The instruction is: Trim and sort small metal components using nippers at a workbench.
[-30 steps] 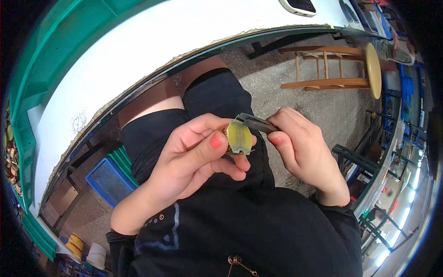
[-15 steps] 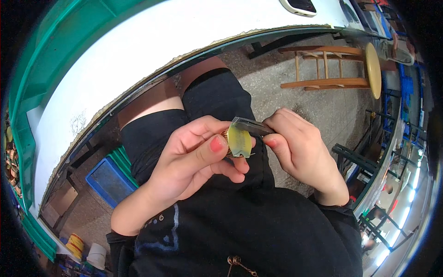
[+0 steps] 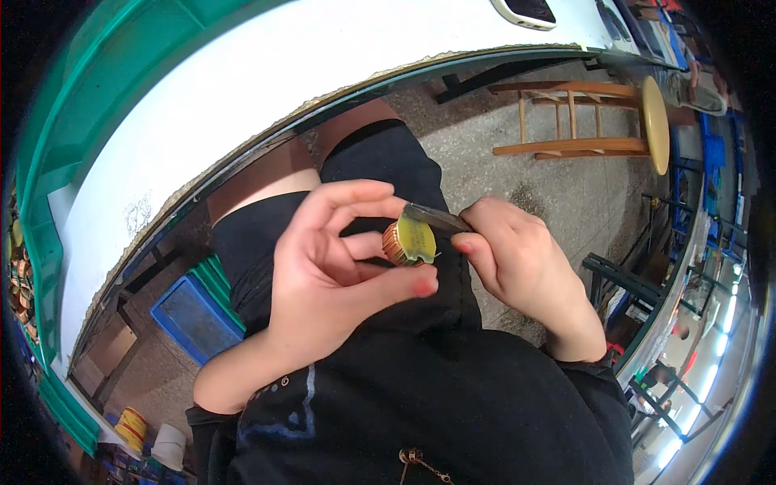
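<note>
My left hand (image 3: pixel 331 259) is closed around a small copper-wound coil (image 3: pixel 393 244), with the thumb at its lower edge and the other fingers curled above and behind. A yellow-green flat face (image 3: pixel 416 236) covers the coil's right side, and a short wire end sticks out at the lower right. My right hand (image 3: pixel 525 259) grips a dark, flat metal tool (image 3: pixel 436 217) between thumb and fingers; I cannot tell whether it is a blade or tweezers. Its tip lies against the upper edge of the yellow-green face. Both hands are above my lap.
A white table (image 3: pixel 242 89) with a chipped edge lies ahead, bearing a green tray (image 3: pixel 81 105) and a phone (image 3: pixel 529 11). On the floor are a wooden stool (image 3: pixel 653 125) lying in view at right and a blue crate (image 3: pixel 194 319) at left. Wire spools (image 3: pixel 168 447) sit lower left.
My left fingers have shifted: the thumb moved down to the coil's lower edge and the index finger rose. The coil has turned, showing more copper winding. The tool stays at the upper edge.
</note>
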Demonstrator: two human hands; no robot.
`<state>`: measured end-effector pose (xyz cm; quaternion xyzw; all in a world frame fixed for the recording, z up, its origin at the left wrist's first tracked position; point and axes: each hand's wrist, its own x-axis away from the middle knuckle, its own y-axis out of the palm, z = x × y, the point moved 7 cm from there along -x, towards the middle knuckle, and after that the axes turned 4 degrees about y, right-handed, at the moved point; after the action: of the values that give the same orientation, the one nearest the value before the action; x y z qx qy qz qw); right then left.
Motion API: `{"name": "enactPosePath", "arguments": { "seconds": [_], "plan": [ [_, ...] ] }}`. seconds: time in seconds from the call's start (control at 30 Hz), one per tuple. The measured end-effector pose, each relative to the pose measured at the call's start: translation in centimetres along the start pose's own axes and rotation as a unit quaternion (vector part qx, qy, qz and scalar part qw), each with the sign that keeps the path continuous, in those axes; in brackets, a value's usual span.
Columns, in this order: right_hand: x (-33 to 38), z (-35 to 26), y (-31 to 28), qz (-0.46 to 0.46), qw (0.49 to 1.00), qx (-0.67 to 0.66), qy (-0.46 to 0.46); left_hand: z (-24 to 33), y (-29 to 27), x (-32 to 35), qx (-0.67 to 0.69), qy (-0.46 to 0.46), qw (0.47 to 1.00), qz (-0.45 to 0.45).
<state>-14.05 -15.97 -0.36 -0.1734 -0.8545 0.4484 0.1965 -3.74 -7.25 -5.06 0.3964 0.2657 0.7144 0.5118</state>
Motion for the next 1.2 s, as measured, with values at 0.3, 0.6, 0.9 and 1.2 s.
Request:
{"name": "enactPosePath", "arguments": {
  "seconds": [0.3, 0.6, 0.9, 1.2],
  "plan": [
    [0.5, -0.6, 0.1, 0.098, 0.992, 0.062, -0.044, 1.3, -0.1, 0.7, -0.132, 0.200, 0.970, -0.032],
    [0.8, -0.6, 0.3, 0.131, 0.991, 0.024, -0.008, 1.4, 0.2, 0.5, -0.080, 0.198, 0.976, -0.037],
    [0.9, 0.1, 0.8, 0.168, 0.983, -0.057, -0.043, 1.5, 0.1, 0.7, -0.078, 0.189, 0.977, -0.064],
    [0.9, -0.3, 0.8, 0.220, 0.967, 0.060, -0.111, 1.8, 0.3, 1.0, -0.132, 0.202, 0.967, -0.082]
  ]
}}
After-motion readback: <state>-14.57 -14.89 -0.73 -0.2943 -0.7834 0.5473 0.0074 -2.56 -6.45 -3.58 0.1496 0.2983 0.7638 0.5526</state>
